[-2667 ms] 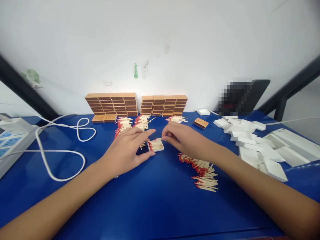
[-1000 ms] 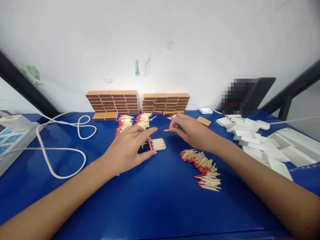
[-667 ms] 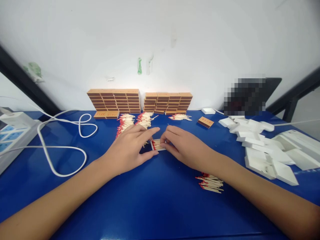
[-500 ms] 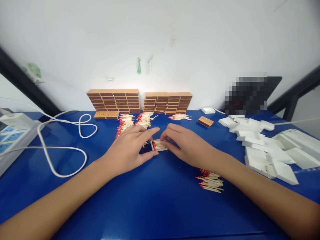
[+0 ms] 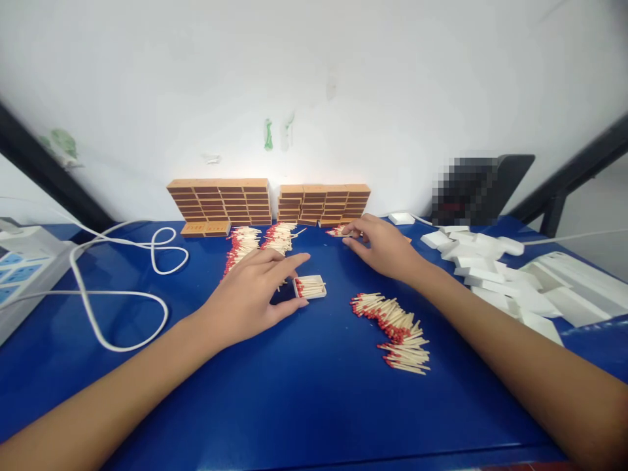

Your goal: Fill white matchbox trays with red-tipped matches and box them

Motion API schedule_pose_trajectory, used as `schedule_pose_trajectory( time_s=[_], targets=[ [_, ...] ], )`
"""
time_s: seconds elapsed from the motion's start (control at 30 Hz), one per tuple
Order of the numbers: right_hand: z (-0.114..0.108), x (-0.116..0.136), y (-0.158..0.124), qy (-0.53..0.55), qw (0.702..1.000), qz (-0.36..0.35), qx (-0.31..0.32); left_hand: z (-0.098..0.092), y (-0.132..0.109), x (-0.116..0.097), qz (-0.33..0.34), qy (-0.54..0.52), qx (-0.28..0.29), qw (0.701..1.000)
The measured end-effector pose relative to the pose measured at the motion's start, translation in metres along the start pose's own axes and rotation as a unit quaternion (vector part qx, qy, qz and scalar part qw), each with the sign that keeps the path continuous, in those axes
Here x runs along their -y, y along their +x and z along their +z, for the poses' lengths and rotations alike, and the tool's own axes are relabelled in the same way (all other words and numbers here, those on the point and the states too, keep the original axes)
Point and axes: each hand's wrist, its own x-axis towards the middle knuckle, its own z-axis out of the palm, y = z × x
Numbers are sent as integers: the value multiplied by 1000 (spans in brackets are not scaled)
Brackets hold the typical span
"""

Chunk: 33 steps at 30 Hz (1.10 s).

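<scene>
My left hand (image 5: 248, 294) rests on the blue table (image 5: 304, 392), thumb and forefinger around the left end of a small white tray (image 5: 311, 287) filled with red-tipped matches. My right hand (image 5: 385, 247) is stretched to the back of the table. Its fingertips are pinched together at a small heap of matches (image 5: 337, 231) just in front of the stacked brown matchboxes (image 5: 324, 204). A larger loose pile of matches (image 5: 395, 324) lies to the right of the tray, under my right forearm.
A second block of brown matchboxes (image 5: 220, 200) stands at the back left, with two match heaps (image 5: 243, 244) in front. Empty white trays (image 5: 490, 268) are scattered on the right. A white cable (image 5: 122, 278) and a power strip (image 5: 19, 268) lie at the left.
My right hand has left the tray and reached back to the small heap of matches by the boxes. My left hand has stayed at the tray.
</scene>
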Motion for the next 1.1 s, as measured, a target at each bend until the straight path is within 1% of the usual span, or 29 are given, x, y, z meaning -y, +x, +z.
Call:
schedule_pose_trajectory(
  time_s=[0.07,0.13,0.3,0.43,0.5,0.57,0.63,0.77,0.9,1.1],
  targets=[
    [2,-12,3,-7,1000,15,18,0,0,0,-1,0,1,1000],
    [3,-16,4,-12,999,21,31,0,0,0,-4,3,3,1000],
    [4,-16,4,-20,999,28,37,0,1,0,-5,3,4,1000],
    [3,-12,4,-6,998,35,55,0,0,0,-13,1,9,1000],
    [0,-5,4,5,998,11,64,0,0,0,-14,1,9,1000],
    [-5,7,2,20,997,-19,71,0,0,1,-13,4,9,1000],
    [-12,24,-2,35,995,-43,77,0,0,0,-15,6,12,1000],
    [-20,57,-12,50,989,-87,110,-2,1,-1,-18,3,16,1000],
    [-14,77,-23,47,985,-109,121,-3,1,-4,-19,3,14,1000],
    [-2,85,-30,40,984,-133,112,-2,1,-4,-16,4,13,1000]
  ],
)
